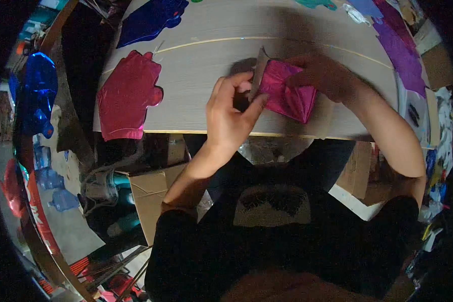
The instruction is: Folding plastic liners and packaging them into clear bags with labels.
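A shiny pink foil piece (287,93), roughly square and creased, is held tilted just above the table near its front edge. Along its left side a stiff greyish flap (259,73) stands up. My left hand (229,108) pinches the foil's left edge, the thumb on the front and the fingers by the flap. From the right, my right hand (324,75) grips the foil's upper right part; it lies in shadow and its fingertips are partly hidden. Left of my hands, a darker pink hand-shaped foil piece (128,95) lies flat.
The pale table (196,70) has a yellowish seam across it. A dark blue foil piece (151,20) lies at the back left, purple foil (400,53) along the right edge. An open cardboard box (148,196) stands below the table, left of my body; blue foil (40,93) is at far left.
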